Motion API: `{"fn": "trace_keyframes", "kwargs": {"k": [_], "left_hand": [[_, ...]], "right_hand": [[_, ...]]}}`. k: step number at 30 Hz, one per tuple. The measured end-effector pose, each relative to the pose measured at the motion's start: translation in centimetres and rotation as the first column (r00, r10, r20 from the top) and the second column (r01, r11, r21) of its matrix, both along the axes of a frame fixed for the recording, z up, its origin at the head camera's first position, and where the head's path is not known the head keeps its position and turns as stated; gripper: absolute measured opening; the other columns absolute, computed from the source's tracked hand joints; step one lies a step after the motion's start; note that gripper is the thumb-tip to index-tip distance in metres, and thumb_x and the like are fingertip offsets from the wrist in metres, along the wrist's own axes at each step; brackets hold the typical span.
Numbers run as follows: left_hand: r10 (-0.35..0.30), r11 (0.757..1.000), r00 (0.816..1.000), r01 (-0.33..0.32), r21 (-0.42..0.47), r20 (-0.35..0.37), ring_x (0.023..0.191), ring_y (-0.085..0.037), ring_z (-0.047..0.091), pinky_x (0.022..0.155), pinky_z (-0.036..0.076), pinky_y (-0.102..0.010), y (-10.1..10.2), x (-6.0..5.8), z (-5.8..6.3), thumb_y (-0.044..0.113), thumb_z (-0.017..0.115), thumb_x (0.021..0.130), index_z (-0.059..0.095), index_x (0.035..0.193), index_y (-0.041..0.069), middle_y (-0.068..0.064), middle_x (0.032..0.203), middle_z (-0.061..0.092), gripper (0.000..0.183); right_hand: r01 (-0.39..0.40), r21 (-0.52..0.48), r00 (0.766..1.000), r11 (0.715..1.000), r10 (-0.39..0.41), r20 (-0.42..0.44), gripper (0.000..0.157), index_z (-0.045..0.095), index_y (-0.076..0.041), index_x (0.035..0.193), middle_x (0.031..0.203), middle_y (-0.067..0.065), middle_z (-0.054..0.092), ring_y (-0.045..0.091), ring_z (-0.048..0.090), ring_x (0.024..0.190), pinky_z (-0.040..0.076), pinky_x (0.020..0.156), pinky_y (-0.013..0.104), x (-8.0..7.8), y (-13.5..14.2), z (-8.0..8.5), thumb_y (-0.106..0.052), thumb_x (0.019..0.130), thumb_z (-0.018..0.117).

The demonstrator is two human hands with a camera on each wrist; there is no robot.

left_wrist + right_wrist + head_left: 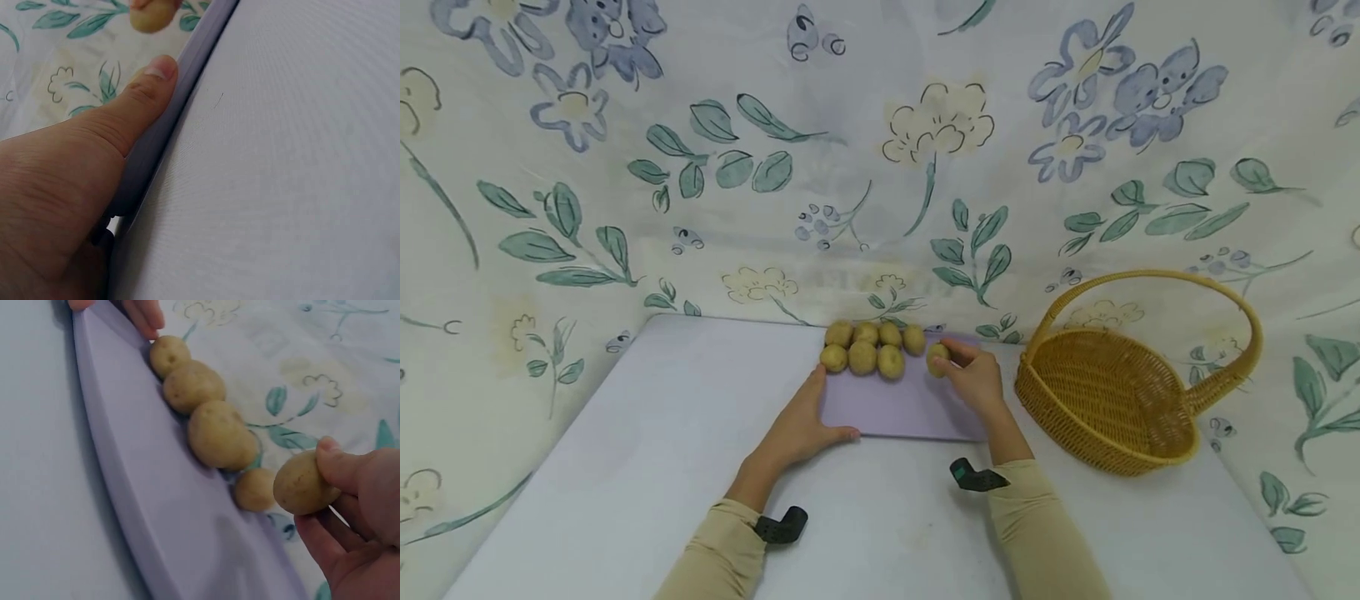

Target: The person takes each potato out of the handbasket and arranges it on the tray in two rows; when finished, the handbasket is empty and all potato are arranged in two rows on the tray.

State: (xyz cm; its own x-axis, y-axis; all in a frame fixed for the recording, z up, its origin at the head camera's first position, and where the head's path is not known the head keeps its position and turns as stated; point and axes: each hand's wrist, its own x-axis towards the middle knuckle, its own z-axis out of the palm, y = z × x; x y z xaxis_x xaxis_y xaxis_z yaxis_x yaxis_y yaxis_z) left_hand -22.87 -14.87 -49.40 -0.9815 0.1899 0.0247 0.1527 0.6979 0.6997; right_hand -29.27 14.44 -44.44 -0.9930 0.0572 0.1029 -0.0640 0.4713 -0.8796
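At the right end of a flat lilac tray, my right hand pinches a potato between thumb and fingers. The right wrist view shows this potato held beside the others, over the tray's far side. Several more potatoes sit close together in two rows along the tray's back left part. My left hand spans the tray's front left corner, its fingers along the left edge. Its thumb lies extended against the front rim; its fingers are mostly hidden in the left wrist view.
To the right of the tray stands a wicker basket with a tall arched handle. The white table extends in front and to the left. Behind it hangs a floral cloth. Each wrist carries a small black camera mount.
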Motion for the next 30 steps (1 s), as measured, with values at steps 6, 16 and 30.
{"fn": "trace_keyframes", "kwargs": {"k": [6, 16, 30], "left_hand": [[-0.005, 1.000, 1.000, 0.005, -0.004, -0.006, 0.159, -0.035, 0.010, 0.131, 0.014, -0.049, 0.6, 0.0, 0.2, 0.063, 0.084, 0.072, 0.000, 0.163, 0.000, -0.019, 0.172, 0.006, 0.138], [0.006, 1.000, 1.000, -0.006, -0.020, -0.011, 0.160, -0.035, 0.010, 0.131, 0.014, -0.049, 0.2, 0.0, 1.0, 0.064, 0.084, 0.072, -0.001, 0.163, 0.000, -0.019, 0.172, 0.005, 0.139], [0.011, 1.000, 1.000, -0.011, -0.015, -0.002, 0.160, -0.033, 0.011, 0.131, 0.015, -0.048, 1.1, 0.1, 1.1, 0.061, 0.085, 0.072, 0.000, 0.163, 0.002, -0.017, 0.172, 0.006, 0.138]], "right_hand": [[0.040, -0.034, 0.999, 0.999, -0.041, -0.017, 0.043, 0.070, -0.006, 0.130, 0.130, 0.016, 0.070, 0.032, 0.065, 0.127, 0.054, 0.108, 0.044, -1.0, -1.4, -1.4, -0.017, 0.090, 0.079], [0.107, 0.045, 0.994, 0.993, -0.106, -0.018, 0.041, 0.074, -0.013, 0.126, 0.125, 0.010, 0.074, 0.027, 0.068, 0.122, 0.054, 0.106, 0.039, -1.9, -4.4, -1.6, -0.022, 0.087, 0.081], [0.173, 0.004, 0.985, 0.985, -0.173, -0.013, 0.045, 0.073, -0.012, 0.128, 0.130, 0.012, 0.071, 0.029, 0.063, 0.129, 0.051, 0.111, 0.042, -1.1, -4.9, -1.2, -0.024, 0.086, 0.083]]}}
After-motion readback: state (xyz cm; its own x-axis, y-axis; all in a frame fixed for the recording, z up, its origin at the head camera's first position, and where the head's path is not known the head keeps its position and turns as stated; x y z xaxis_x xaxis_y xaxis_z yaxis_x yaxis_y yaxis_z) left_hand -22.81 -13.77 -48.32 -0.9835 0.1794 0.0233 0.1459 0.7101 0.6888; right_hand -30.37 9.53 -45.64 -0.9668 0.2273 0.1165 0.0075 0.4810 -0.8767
